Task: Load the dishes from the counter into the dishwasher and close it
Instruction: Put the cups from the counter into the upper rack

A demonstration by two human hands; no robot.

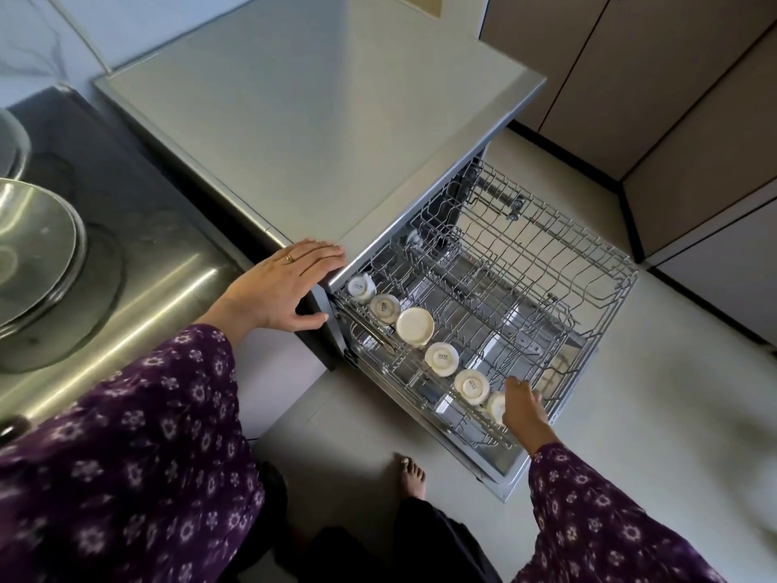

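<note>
Six white cups (415,326) sit upside down in one row along one edge of the pulled-out upper rack (559,216) of the dishwasher (336,119). The sixth cup (495,406) is half hidden by the right hand (524,410), which touches it, and I can't tell if those fingers actually grip it. Left hand (286,284) lies flat on the dishwasher's top corner, fingers released. Steel bowls (38,241) on the desk (168,284) get cut off at the left edge, so I only count two for sure.
</note>
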